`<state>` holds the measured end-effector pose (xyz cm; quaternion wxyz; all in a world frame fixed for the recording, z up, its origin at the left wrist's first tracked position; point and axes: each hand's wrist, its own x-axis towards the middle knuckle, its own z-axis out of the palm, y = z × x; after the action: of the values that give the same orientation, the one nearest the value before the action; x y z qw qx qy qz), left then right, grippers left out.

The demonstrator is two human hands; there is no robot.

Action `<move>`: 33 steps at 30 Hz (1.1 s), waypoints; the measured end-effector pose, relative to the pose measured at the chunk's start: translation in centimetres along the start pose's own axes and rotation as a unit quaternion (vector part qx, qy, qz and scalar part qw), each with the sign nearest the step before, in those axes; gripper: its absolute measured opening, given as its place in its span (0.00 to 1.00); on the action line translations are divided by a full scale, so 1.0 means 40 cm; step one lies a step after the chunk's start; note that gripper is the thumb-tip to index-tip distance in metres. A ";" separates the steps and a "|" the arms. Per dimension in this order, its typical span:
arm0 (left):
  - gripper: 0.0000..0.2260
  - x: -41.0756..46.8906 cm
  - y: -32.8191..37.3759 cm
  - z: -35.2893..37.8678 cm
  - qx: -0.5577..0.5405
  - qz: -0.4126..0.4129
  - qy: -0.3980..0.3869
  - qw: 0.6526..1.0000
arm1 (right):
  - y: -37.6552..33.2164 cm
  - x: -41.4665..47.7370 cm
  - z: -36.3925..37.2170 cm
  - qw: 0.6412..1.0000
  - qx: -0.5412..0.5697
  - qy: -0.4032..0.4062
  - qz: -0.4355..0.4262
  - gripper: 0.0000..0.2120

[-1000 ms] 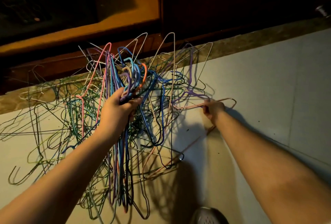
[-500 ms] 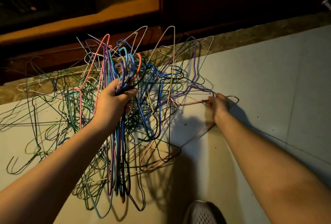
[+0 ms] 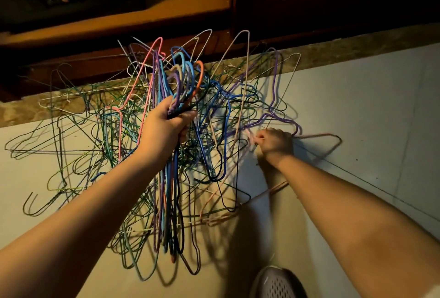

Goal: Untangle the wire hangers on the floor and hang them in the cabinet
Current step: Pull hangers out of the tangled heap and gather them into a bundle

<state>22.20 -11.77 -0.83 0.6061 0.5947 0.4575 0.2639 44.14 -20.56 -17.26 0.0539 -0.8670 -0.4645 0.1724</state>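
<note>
My left hand [image 3: 164,126] is closed around a bunch of coloured wire hangers [image 3: 181,83], held up by their hooks, with their bodies hanging down past my forearm. Under and around it a big tangle of wire hangers [image 3: 100,135] lies on the pale floor [image 3: 357,111]. To the right, my right hand [image 3: 276,142] grips a pinkish wire hanger [image 3: 321,136] at the edge of the tangle, low near the floor; this hanger is blurred. The dark wooden cabinet [image 3: 142,21] stands at the top of the view, its inside in shadow.
A speckled stone sill [image 3: 357,46] runs along the cabinet's base. A perforated plastic object [image 3: 278,283], perhaps a basket or a shoe, sits at the bottom edge. Bare floor lies to the right of the tangle.
My right hand has pulled the pinkish hanger a little to the right and down. My left hand with its bunch has shifted slightly up and right.
</note>
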 end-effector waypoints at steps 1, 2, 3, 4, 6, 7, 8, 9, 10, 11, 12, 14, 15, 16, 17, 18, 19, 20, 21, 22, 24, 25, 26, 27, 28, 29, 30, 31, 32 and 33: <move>0.09 0.003 -0.003 -0.001 0.001 0.002 -0.001 1.000 | 0.014 -0.005 -0.002 0.999 0.021 0.025 0.013 0.14; 0.09 0.004 -0.005 -0.001 0.005 0.005 -0.002 1.000 | 0.027 -0.009 -0.003 0.998 0.043 0.043 0.027 0.14; 0.09 0.007 -0.010 -0.001 0.011 0.010 -0.002 1.000 | 0.035 -0.015 -0.003 0.996 0.063 0.050 0.038 0.14; 0.09 0.009 -0.014 0.000 0.017 0.013 -0.001 1.000 | 0.039 -0.022 -0.002 0.994 0.082 0.047 0.047 0.14; 0.10 0.011 -0.020 0.003 0.025 0.014 -0.001 1.000 | 0.039 -0.032 -0.001 0.992 0.110 0.037 0.059 0.12; 0.10 0.012 -0.022 0.004 0.026 0.013 -0.001 1.000 | 0.038 -0.036 -0.001 0.991 0.113 0.035 0.062 0.12; 0.10 0.012 -0.022 0.005 0.025 0.012 -0.002 1.000 | 0.038 -0.039 0.000 0.992 0.107 0.038 0.064 0.12; 0.10 0.013 -0.022 0.006 0.021 0.012 -0.003 1.000 | 0.039 -0.041 -0.001 0.992 0.093 0.046 0.064 0.12; 0.10 0.013 -0.020 0.007 0.016 0.012 -0.004 1.000 | 0.040 -0.043 -0.004 0.993 0.076 0.058 0.063 0.12; 0.10 0.014 -0.019 0.007 0.012 0.012 -0.004 1.000 | 0.041 -0.042 -0.007 0.994 0.061 0.068 0.059 0.12; 0.10 0.013 -0.018 0.007 0.011 0.012 -0.004 1.000 | 0.042 -0.039 -0.010 0.995 0.052 0.072 0.053 0.12; 0.10 0.012 -0.019 0.007 0.014 0.011 -0.004 1.000 | 0.042 -0.028 -0.016 0.996 0.051 0.060 0.051 0.12; 0.10 0.011 -0.019 0.007 0.018 0.011 -0.004 1.000 | 0.041 -0.022 -0.019 0.996 0.053 0.051 0.055 0.12; 0.10 0.010 -0.018 0.008 0.020 0.011 -0.004 1.000 | 0.041 -0.015 -0.023 0.996 0.053 0.046 0.059 0.12; 0.09 0.009 -0.017 0.009 0.020 0.011 -0.004 1.000 | 0.043 -0.008 -0.026 0.996 0.052 0.046 0.062 0.12; 0.10 0.008 -0.016 0.010 0.016 0.010 -0.003 1.000 | 0.044 -0.003 -0.029 0.995 0.054 0.051 0.064 0.12; 0.10 0.009 -0.015 0.010 0.013 0.010 -0.002 1.000 | 0.044 0.002 -0.033 0.995 0.060 0.055 0.064 0.12; 0.10 0.008 -0.013 0.011 0.012 0.011 -0.002 1.000 | 0.045 0.005 -0.035 0.994 0.064 0.058 0.063 0.11; 0.10 0.008 -0.014 0.010 0.013 0.011 -0.002 1.000 | 0.046 0.008 -0.036 0.994 0.068 0.059 0.063 0.11; 0.10 0.008 -0.013 0.010 0.015 0.011 -0.002 1.000 | 0.048 0.011 -0.035 0.993 0.075 0.059 0.066 0.11; 0.09 0.008 -0.014 0.009 0.021 0.013 -0.003 1.000 | 0.054 0.013 -0.033 0.991 0.089 0.059 0.076 0.10; 0.09 0.009 -0.016 0.008 0.023 0.013 -0.004 1.000 | 0.059 0.013 -0.032 0.990 0.096 0.061 0.082 0.10; 0.09 0.008 -0.016 0.007 0.024 0.013 -0.003 1.000 | 0.064 0.014 -0.032 0.988 0.106 0.064 0.090 0.11; 0.09 0.009 -0.017 0.007 0.025 0.013 -0.003 1.000 | 0.069 0.014 -0.033 0.985 0.126 0.066 0.100 0.11; 0.09 0.009 -0.016 0.007 0.024 0.012 -0.004 1.000 | 0.071 0.013 -0.037 0.981 0.149 0.065 0.110 0.11; 0.09 0.009 -0.017 0.007 0.022 0.011 -0.005 1.000 | 0.070 0.011 -0.040 0.977 0.166 0.059 0.121 0.11; 0.09 0.008 -0.016 0.007 0.021 0.010 -0.005 1.000 | 0.070 0.006 -0.042 0.976 0.166 0.053 0.128 0.11; 0.08 0.008 -0.016 0.008 0.022 0.009 -0.004 1.000 | 0.071 0.000 -0.040 0.979 0.149 0.042 0.131 0.11; 0.08 0.007 -0.015 0.009 0.022 0.008 -0.003 1.000 | 0.075 -0.007 -0.037 0.984 0.122 0.023 0.130 0.12; 0.08 0.007 -0.014 0.009 0.021 0.008 -0.003 1.000 | 0.081 -0.019 -0.033 0.986 0.101 0.007 0.130 0.13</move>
<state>22.52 -11.79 -1.46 0.5927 0.6119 0.4561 0.2574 46.78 -22.92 -16.67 0.1223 -0.9111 -0.3279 0.2177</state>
